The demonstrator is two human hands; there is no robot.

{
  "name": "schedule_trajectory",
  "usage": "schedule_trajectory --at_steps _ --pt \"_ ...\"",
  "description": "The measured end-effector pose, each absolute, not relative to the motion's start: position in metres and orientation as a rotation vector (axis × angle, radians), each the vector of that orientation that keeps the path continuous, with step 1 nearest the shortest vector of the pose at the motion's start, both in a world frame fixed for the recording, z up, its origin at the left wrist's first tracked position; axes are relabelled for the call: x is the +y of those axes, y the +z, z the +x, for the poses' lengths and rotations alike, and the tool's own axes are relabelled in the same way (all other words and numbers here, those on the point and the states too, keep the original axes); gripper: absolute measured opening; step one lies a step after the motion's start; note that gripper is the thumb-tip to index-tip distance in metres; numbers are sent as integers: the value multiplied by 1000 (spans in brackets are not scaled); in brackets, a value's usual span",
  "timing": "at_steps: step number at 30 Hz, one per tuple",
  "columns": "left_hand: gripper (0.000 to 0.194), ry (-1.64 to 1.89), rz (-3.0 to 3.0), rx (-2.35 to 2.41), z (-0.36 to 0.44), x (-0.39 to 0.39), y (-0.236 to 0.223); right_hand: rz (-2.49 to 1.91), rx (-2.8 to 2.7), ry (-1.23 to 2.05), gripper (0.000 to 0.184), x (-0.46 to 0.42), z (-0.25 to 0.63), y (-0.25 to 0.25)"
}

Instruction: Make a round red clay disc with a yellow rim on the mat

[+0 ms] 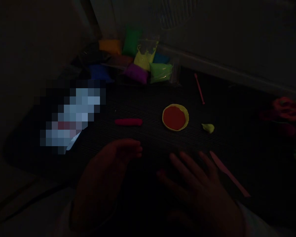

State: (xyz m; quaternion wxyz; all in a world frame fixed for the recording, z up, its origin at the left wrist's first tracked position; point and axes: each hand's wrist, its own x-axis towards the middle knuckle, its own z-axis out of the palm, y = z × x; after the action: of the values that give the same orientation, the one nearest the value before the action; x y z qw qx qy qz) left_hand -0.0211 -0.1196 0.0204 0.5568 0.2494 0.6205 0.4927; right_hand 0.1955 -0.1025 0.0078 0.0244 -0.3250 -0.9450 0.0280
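Observation:
In dim light my left hand [106,174] is held edge-on over the dark table, fingers stretched out side by side and nothing seen in them. Just beyond its fingertips lies a pink roll of clay [128,122]. My right hand [197,184] is palm down with its fingers spread. A pinkish spot shows at its thumb tip; I cannot tell whether it is clay or nail. Ahead of this hand sits a round yellow-rimmed clay dish [186,118] with a flat red-orange filling [174,118]. A small yellow clay lump [208,128] lies to its right. Close by the right fingers rests a pink plastic knife [229,174].
Bags of coloured clay, among them a light green one [161,72] and a purple one [136,73], lie at the back. A thin pink tool [199,89] lies behind the dish. A bright, blurred-out phone-like object [74,115] is at left. Reddish flower-like shapes [289,108] stand far right.

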Motion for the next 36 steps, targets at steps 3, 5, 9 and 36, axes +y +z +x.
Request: schedule_trajectory --at_steps 3,5,9,36 --pt "20 1153 581 1469 -20 -119 22 -1197 -2858 110 61 -102 195 8" --pt "20 1142 577 1474 -20 -120 22 -1082 -2895 118 58 -102 193 9" --pt "21 1140 559 1495 -20 -120 21 -1125 -2885 88 57 -101 192 10" --pt "20 1102 614 1522 -22 -119 22 -1007 -2912 91 57 -98 190 9"
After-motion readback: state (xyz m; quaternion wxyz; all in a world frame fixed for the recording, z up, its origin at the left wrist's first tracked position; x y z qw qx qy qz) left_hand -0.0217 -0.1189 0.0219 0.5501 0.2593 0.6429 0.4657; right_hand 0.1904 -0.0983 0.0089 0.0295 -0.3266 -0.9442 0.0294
